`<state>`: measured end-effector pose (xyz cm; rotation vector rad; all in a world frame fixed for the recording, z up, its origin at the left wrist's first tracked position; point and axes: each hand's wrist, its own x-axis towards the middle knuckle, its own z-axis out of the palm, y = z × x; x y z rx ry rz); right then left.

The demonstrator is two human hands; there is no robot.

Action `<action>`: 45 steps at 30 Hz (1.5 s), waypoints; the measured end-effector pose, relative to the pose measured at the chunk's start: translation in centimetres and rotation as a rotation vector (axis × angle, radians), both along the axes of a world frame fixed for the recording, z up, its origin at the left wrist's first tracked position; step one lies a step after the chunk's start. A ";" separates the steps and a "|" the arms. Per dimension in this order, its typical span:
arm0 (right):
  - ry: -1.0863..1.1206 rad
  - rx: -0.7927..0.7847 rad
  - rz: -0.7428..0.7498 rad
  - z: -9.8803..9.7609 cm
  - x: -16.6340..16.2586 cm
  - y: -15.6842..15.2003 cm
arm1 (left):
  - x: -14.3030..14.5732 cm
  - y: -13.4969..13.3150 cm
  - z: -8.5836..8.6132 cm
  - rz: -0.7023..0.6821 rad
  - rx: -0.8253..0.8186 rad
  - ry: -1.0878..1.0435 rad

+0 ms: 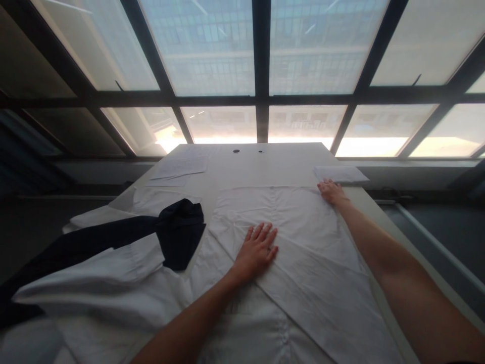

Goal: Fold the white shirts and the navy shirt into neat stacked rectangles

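A white shirt [303, 242] lies spread flat across the table in front of me, with a sleeve folded diagonally over it. My left hand [257, 250] rests flat on the middle of the shirt, fingers stretched out and slightly apart. My right hand [330, 192] reaches to the shirt's far right corner, palm down, with fingers pressing on the cloth edge; nothing shows lifted in it.
A dark navy garment [178, 230] lies over other white garments [109, 288] at the left. Paper sheets [182, 167] sit at the far left of the white table [261, 162], a folded white cloth [341, 173] at the far right. Large windows stand behind.
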<state>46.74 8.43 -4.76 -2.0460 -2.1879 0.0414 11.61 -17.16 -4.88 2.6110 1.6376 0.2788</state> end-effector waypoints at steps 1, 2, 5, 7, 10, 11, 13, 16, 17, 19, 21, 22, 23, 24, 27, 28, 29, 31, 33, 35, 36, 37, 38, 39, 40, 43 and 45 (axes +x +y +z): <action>-0.004 0.010 0.002 0.3 -0.1 -0.4 | 0.0 0.0 0.0 -0.001 0.003 -0.002; -0.001 0.032 0.000 0.5 -0.3 -1.0 | 0.0 0.0 0.0 -0.003 0.007 -0.004; 0.110 0.192 -0.023 0.9 -2.0 -4.2 | -0.1 0.0 -0.2 -0.003 0.018 -0.005; 0.262 0.308 -0.012 0.7 -3.6 -8.0 | -0.1 0.0 -0.4 -0.003 0.022 -0.002; 0.344 0.276 0.083 -0.7 -6.0 -15.9 | -0.1 0.2 -0.5 -0.009 0.017 0.004; 0.335 0.241 0.124 -1.3 -6.7 -18.9 | -0.1 0.3 -0.4 -0.011 0.012 0.005; 0.302 0.183 0.191 -2.4 -7.7 -24.6 | -0.1 0.5 -0.2 -0.012 0.004 -0.003; 0.254 0.124 0.263 -3.3 -8.2 -31.3 | -0.6 0.3 0.2 0.001 -0.004 -0.008; 0.238 0.110 0.271 -3.5 -8.1 -32.8 | -0.8 0.0 0.3 0.015 -0.011 0.000; 0.221 0.098 0.252 -3.8 -7.8 -35.0 | -1.6 -1.1 0.5 0.057 -0.033 0.031; 0.217 0.093 0.237 -4.0 -7.5 -36.0 | -2.6 -2.6 0.6 0.106 -0.058 0.063; 0.215 0.089 0.239 -4.1 -7.4 -36.3 | -3.1 -3.4 0.7 0.125 -0.068 0.076; 0.214 0.086 0.244 -4.2 -7.3 -36.4 | -3.6 -4.2 0.8 0.141 -0.075 0.085; 0.211 0.082 0.248 -4.2 -7.3 -36.4 | -4.0 -4.9 0.9 0.156 -0.075 0.092; 0.205 0.069 0.251 -4.1 -7.5 -36.1 | -5.1 -6.0 1.2 0.194 -0.043 0.102; 0.201 0.067 0.254 -4.0 -7.7 -35.9 | -5.3 -6.0 1.2 0.206 -0.029 0.103; 0.192 0.066 0.258 -3.8 -7.8 -35.6 | -5.5 -5.9 1.2 0.216 -0.016 0.102; 0.160 0.057 0.271 -3.5 -8.1 -34.9 | -5.9 -5.2 1.2 0.228 -0.004 0.097; 0.120 0.040 0.273 -3.2 -8.4 -33.9 | -6.2 -4.2 1.0 0.234 -0.007 0.089; 0.090 0.019 0.272 -2.9 -8.7 -32.6 | -6.6 -2.9 0.9 0.239 -0.016 0.081; 0.080 0.011 0.272 -2.7 -8.9 -32.0 | -6.8 -2.1 0.8 0.240 -0.020 0.079; 0.071 0.005 0.272 -2.6 -9.1 -31.3 | -7.0 -1.4 0.8 0.239 -0.024 0.078; 0.064 0.001 0.272 -2.5 -9.2 -30.6 | -7.1 -0.7 0.8 0.234 -0.026 0.078; 0.057 -0.002 0.271 -2.4 -9.3 -30.0 | -7.3 0.0 0.8 0.229 -0.027 0.078; 0.052 -0.003 0.267 -2.4 -9.4 -29.4 | -7.4 0.7 0.9 0.223 -0.029 0.078; 0.038 0.000 0.256 -2.3 -9.5 -28.0 | -7.5 2.5 0.9 0.207 -0.044 0.076; 0.032 0.000 0.252 -2.2 -9.4 -27.5 | -7.6 3.4 1.0 0.201 -0.063 0.073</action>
